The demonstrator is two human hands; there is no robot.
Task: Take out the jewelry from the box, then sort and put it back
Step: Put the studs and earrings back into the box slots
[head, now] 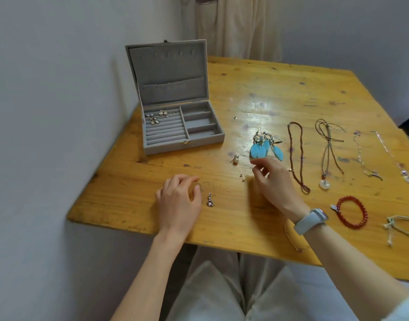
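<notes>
My left hand (179, 200) is palm down, fingers curled, thumb near the fingertips. My right hand (271, 179) is raised, fingers loosely bent, thumb and forefinger apart. My right wrist bears a watch (311, 220).

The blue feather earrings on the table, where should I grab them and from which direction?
Pinch the blue feather earrings at their metal hoop tops, which lie at the far end, away from you. They lie flat, feathers fanned toward you, so come straight down from above with thumb and forefinger. The metal looks firmer than the feathers, which would likely bend. Your right hand hovers nearest, just short of the feather tips.
</notes>
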